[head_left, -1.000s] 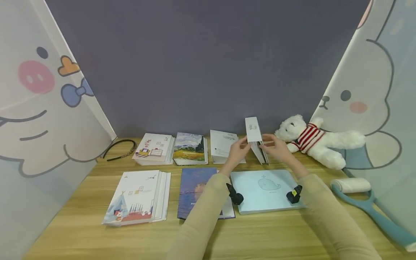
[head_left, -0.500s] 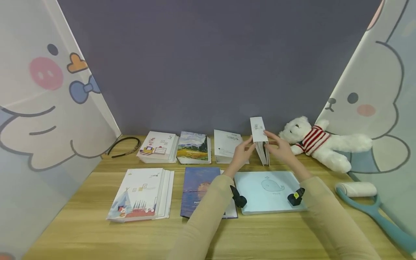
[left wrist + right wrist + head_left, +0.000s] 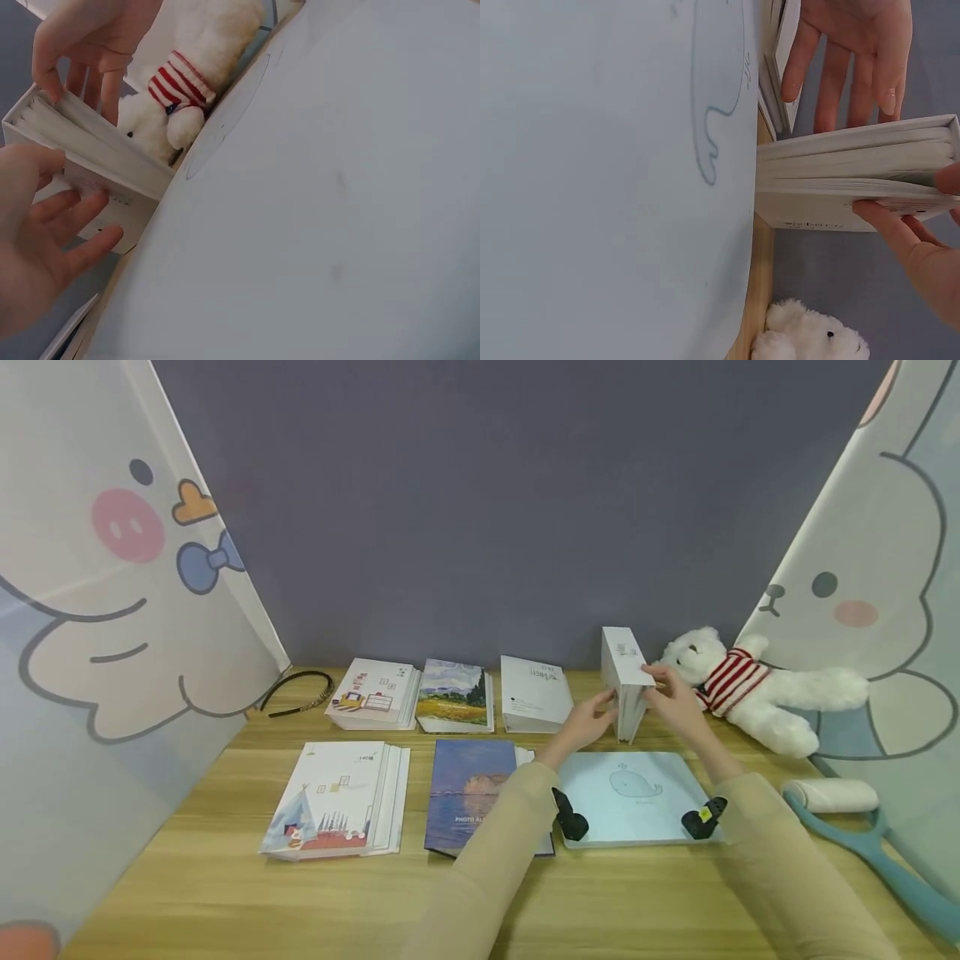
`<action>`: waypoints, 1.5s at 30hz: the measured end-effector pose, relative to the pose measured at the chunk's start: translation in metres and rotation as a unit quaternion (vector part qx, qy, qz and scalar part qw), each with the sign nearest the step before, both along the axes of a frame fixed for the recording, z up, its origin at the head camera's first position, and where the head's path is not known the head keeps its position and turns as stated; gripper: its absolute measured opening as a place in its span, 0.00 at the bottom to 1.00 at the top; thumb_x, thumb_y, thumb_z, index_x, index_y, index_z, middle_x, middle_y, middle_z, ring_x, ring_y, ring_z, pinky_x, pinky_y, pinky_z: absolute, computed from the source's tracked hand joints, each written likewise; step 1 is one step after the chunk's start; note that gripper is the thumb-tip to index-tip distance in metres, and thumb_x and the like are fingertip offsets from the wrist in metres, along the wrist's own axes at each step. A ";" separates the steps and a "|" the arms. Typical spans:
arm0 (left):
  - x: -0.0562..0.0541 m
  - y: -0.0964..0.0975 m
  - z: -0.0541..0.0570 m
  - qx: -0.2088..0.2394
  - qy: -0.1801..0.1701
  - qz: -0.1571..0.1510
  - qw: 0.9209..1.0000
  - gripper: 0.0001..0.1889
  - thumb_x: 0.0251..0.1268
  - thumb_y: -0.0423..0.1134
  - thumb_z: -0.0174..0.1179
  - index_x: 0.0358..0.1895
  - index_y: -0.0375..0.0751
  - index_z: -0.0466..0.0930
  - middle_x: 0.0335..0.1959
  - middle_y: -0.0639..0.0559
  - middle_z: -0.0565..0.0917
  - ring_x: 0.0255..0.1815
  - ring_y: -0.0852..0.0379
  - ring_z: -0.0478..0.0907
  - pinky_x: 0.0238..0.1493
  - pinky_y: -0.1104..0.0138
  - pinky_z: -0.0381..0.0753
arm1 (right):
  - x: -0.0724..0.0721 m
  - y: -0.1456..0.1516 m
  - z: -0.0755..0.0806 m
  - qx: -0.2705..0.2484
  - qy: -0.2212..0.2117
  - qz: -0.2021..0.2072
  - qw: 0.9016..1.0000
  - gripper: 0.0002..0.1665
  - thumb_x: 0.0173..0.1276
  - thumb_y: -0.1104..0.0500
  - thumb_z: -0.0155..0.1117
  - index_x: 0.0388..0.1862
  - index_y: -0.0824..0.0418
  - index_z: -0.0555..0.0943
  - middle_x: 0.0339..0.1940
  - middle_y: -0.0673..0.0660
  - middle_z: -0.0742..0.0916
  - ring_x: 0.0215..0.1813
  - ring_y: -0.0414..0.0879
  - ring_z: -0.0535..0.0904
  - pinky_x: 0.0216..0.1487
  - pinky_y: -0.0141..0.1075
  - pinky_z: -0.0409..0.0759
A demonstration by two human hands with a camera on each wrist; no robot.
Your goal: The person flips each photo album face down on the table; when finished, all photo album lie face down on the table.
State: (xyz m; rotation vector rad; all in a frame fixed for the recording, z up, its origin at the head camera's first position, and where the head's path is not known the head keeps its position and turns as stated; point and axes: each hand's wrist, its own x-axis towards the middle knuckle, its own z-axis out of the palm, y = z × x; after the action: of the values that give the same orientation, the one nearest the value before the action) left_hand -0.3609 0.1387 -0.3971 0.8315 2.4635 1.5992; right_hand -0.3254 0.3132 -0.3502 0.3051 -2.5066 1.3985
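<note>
A white photo album is held upright behind the pale blue whale board, its spine up and its page edges facing me; its foot appears to be at the table. My right hand pinches its right cover near the top, the thumb against the page edges in the right wrist view. On the left side, the extended fingers of my left hand touch the other cover. Both wrist views show the thick pages slightly parted between the covers.
Albums with a white cover, landscape painting, room drawing, tent drawing and blue sea lie leftward. A teddy bear, lint roller and black headband flank them.
The album has moved right, closer to the teddy bear, with both hands on it. It has turned a little and its covers are closer together. The head view has shifted slightly.
</note>
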 end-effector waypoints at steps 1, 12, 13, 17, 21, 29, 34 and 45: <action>0.000 0.001 0.001 -0.008 0.003 -0.004 1.000 0.27 0.73 0.43 0.47 0.73 0.49 0.56 0.69 0.50 0.67 0.60 0.50 0.75 0.54 0.70 0.77 | 0.001 0.001 0.001 -0.010 -0.004 0.002 1.000 0.28 0.75 0.55 0.43 0.69 0.67 0.59 0.67 0.72 0.66 0.57 0.57 0.71 0.39 0.28 0.81; 0.006 0.008 -0.002 -0.086 -0.018 -0.046 0.995 0.33 0.73 0.47 0.46 0.75 0.65 0.40 0.72 0.50 0.61 0.67 0.52 0.68 0.65 0.64 0.69 | 0.003 0.001 0.013 0.021 -0.059 -0.070 0.996 0.48 0.67 0.33 0.47 0.69 0.68 0.56 0.67 0.71 0.64 0.59 0.63 0.69 0.45 0.43 0.80; 0.006 0.008 -0.002 -0.093 -0.017 -0.045 0.995 0.32 0.74 0.47 0.46 0.75 0.64 0.41 0.72 0.50 0.61 0.67 0.53 0.67 0.66 0.63 0.68 | 0.003 0.000 0.012 0.029 -0.055 -0.087 0.994 0.49 0.66 0.32 0.49 0.69 0.69 0.57 0.66 0.71 0.65 0.57 0.62 0.70 0.43 0.41 0.79; 0.009 0.007 -0.003 -0.124 -0.013 -0.042 0.991 0.28 0.74 0.49 0.45 0.74 0.58 0.50 0.72 0.53 0.62 0.69 0.54 0.64 0.66 0.64 0.68 | 0.001 -0.003 0.009 0.047 -0.019 -0.125 0.991 0.48 0.64 0.36 0.56 0.65 0.73 0.60 0.62 0.72 0.68 0.51 0.59 0.69 0.40 0.37 0.72; 0.010 0.005 -0.004 -0.135 -0.023 -0.044 0.990 0.26 0.74 0.49 0.43 0.73 0.55 0.55 0.71 0.53 0.63 0.69 0.53 0.64 0.65 0.64 0.69 | 0.001 -0.004 0.005 0.063 0.040 -0.145 0.987 0.43 0.64 0.41 0.60 0.60 0.77 0.67 0.58 0.74 0.71 0.54 0.63 0.69 0.46 0.47 0.71; 0.005 0.002 -0.008 -0.132 -0.035 -0.048 0.989 0.23 0.75 0.48 0.43 0.71 0.60 0.60 0.66 0.51 0.71 0.58 0.57 0.74 0.48 0.69 0.77 | 0.005 0.003 0.002 0.078 0.104 -0.177 0.975 0.33 0.66 0.47 0.59 0.53 0.77 0.76 0.53 0.76 0.76 0.54 0.68 0.72 0.50 0.58 0.72; 0.003 0.001 -0.008 -0.127 -0.043 -0.046 0.990 0.23 0.74 0.48 0.44 0.70 0.55 0.63 0.65 0.49 0.72 0.61 0.57 0.72 0.52 0.70 0.76 | 0.007 0.011 0.003 0.083 0.103 -0.183 0.974 0.29 0.69 0.48 0.55 0.51 0.74 0.79 0.49 0.74 0.79 0.46 0.62 0.77 0.36 0.35 0.76; 0.004 -0.009 -0.006 -0.126 -0.063 -0.057 0.988 0.26 0.73 0.48 0.45 0.72 0.51 0.58 0.69 0.48 0.67 0.68 0.54 0.65 0.63 0.67 0.70 | 0.009 0.035 -0.006 0.118 0.011 -0.140 0.983 0.37 0.67 0.40 0.55 0.57 0.73 0.75 0.53 0.73 0.80 0.52 0.63 0.75 0.39 0.37 0.72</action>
State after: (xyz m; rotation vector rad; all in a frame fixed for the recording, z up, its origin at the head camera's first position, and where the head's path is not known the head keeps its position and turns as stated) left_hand -0.3570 0.1292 -0.4033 0.7906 2.4127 1.2312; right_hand -0.3167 0.3487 -0.3560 0.0076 -2.5774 0.9903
